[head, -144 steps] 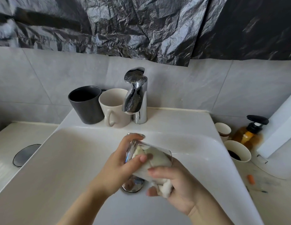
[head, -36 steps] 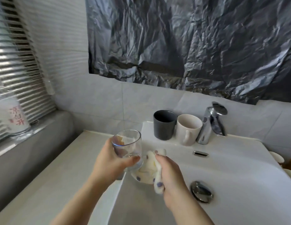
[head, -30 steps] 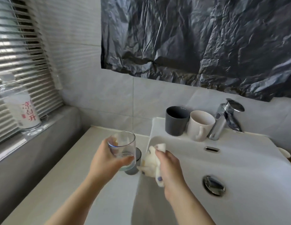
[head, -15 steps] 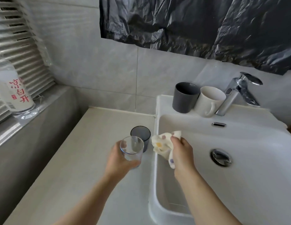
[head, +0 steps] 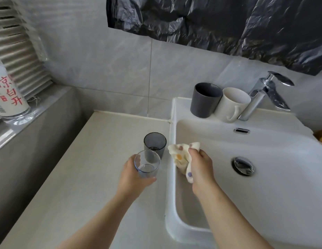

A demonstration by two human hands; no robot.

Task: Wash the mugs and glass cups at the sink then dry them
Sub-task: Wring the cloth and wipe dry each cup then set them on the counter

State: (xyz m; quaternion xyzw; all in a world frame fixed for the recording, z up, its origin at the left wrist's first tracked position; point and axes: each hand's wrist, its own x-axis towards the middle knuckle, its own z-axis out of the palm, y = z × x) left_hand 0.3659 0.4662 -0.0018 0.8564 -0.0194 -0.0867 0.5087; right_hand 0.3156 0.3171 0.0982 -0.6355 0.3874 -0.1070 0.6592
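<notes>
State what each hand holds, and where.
Left hand grips the clear glass round its side wall; right hand clutches the spotted cloth by its bunched middle.

The scene is viewed through one wide-angle camera worn on the head, aimed forward and down. The left hand [head: 133, 175] and right hand [head: 201, 166] are seen close below it, with both forearms entering from the bottom edge. The worktop [head: 84, 168] is framed at left, the sink [head: 264, 194] at right, and the tiled wall [head: 120, 69] is faced ahead.
</notes>
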